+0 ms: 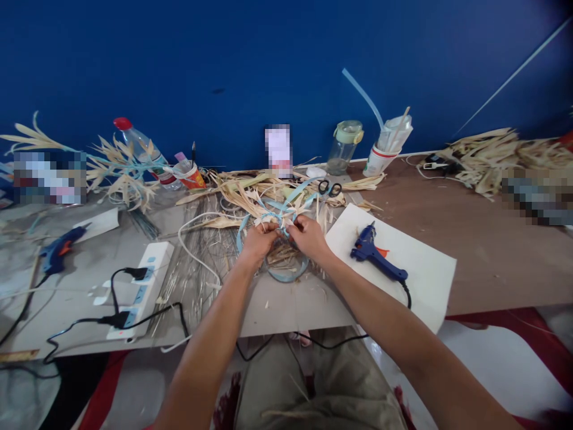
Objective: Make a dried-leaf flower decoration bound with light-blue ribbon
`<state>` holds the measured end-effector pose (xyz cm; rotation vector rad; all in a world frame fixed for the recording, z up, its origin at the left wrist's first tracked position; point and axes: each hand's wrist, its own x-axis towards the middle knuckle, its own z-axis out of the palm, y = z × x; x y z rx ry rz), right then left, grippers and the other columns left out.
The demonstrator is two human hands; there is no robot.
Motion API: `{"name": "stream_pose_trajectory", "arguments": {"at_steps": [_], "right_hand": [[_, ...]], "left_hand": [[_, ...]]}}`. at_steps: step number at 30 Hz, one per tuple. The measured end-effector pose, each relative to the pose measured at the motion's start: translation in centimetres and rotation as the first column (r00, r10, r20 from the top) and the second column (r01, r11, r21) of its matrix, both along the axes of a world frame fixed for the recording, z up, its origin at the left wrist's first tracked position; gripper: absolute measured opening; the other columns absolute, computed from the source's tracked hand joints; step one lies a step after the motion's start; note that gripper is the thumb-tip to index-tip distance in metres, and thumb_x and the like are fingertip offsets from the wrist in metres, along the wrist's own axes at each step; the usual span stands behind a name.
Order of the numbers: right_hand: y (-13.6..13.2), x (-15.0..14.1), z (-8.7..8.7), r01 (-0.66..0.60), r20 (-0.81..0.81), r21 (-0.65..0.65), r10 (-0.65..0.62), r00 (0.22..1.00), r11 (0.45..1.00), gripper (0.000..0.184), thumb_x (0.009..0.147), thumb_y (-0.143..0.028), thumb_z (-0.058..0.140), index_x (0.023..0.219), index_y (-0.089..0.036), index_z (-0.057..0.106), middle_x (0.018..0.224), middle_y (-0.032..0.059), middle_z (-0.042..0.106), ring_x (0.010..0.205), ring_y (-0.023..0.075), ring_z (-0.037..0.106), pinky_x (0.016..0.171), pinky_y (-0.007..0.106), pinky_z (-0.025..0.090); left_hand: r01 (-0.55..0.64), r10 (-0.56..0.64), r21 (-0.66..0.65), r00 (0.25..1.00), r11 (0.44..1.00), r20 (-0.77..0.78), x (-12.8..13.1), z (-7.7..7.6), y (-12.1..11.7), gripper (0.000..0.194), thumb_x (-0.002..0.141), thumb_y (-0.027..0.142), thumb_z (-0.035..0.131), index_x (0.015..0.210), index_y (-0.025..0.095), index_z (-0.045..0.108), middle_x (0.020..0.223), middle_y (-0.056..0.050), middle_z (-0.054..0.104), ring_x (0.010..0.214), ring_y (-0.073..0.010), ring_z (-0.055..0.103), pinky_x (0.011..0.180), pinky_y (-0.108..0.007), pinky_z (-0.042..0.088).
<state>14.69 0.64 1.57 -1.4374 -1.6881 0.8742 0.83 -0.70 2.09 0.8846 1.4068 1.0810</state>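
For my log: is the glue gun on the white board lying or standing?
Lying: the glue gun is on its side, handle flat along the white board.

Lighting: moderate, diffuse; source out of view.
White sheet [425, 269]: among the brightest surfaces.
Blue wall [215, 65], beyond the sheet: dim, falling near black in the corner to the sheet's far right.
Shadows: soft; one beside the black cord [32, 292], far left of the sheet.
Glints: thin, on wire strands [197, 278] left of the sheet.
Left hand [258, 243], right hand [310, 237], left of the sheet: finger detail soft.
Pixelation: one blocky patch [539, 194] right of the sheet, two left.
Distortion: wide-angle stretch toward the edges.
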Motion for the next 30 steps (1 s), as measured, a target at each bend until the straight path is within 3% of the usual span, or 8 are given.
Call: {"name": "stream_pose_trajectory", "arguments": {"at_steps": [9,19,24,30], "right_hand": [[0.0,0.0,0.0,0.013,0.020,-0.009,-0.013,1.000,1.000,0.019,0.076,-0.030,0.052,0.061,-0.021,0.045,0.056,-0.0019,0.052,0.056,0.0124,0.046,0.057,0.026,0.032],[0.1,0.1,0.2,0.025,-0.003,0.016,-0.025,1.000,1.000,0.017,0.074,-0.027,0.053,0.060,-0.020,0.046,0.056,-0.0028,0.051,0.058,0.0124,0.047,0.059,0.025,0.033],[0.3,-0.1,-0.3,-0.001,0.000,0.021,0.001,1.000,1.000,0.020,0.076,-0.027,0.054,0.059,-0.020,0.045,0.054,-0.0035,0.049,0.056,0.0119,0.046,0.057,0.025,0.032],[0.6,0.1,-0.9,-0.122,-0.227,-0.023,0.114,0.967,0.992,0.025,0.083,-0.037,0.048,0.066,-0.020,0.052,0.053,-0.0027,0.054,0.053,0.0127,0.051,0.058,0.026,0.039]], "left_hand": [[-0.013,0.013,0.010,1.000,1.000,0.007,0.0,0.0,-0.1,0.011,0.059,0.013,0.068,0.068,0.013,0.062,0.051,0.005,0.055,0.038,-0.0048,0.035,0.041,-0.022,0.023],[0.060,-0.060,0.022,0.998,0.998,0.012,-0.4,-0.1,-0.1,0.022,0.058,0.029,0.076,0.065,0.012,0.063,0.049,0.004,0.051,0.039,-0.0038,0.032,0.041,-0.022,0.020],[0.051,-0.050,0.023,0.998,0.998,-0.037,-0.4,-0.3,0.0,0.020,0.057,0.028,0.074,0.062,0.013,0.061,0.048,0.004,0.051,0.038,-0.0035,0.030,0.041,-0.022,0.018],[0.020,-0.008,0.099,0.994,0.995,-0.113,-1.0,-0.7,0.4,0.019,0.062,0.031,0.070,0.060,0.015,0.061,0.048,0.003,0.050,0.038,-0.0046,0.031,0.041,-0.022,0.019]]}}
